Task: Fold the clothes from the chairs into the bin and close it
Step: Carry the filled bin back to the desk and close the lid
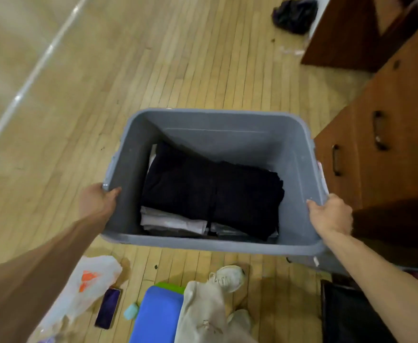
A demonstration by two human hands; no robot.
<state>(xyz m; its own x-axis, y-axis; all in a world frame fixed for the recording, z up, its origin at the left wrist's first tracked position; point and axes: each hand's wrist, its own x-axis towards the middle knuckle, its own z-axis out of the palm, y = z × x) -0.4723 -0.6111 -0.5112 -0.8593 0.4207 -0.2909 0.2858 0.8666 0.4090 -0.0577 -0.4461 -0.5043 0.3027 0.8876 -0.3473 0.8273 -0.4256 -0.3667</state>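
Observation:
A grey plastic bin (227,120) without a lid is held over the wooden floor. My left hand (97,200) grips its left rim, thumb hooked inside. On the opposite side my right hand (331,214) grips the right rim. Inside lies a folded black garment (210,189) on top of folded white and grey clothes (173,222). No lid is in view.
A brown chest of drawers (388,134) stands close on the right. A dark bundle (294,14) lies on the floor far back. Near my feet are a white plastic bag (89,280), a phone (108,308), a blue and green pad (158,315) and a black case (349,315).

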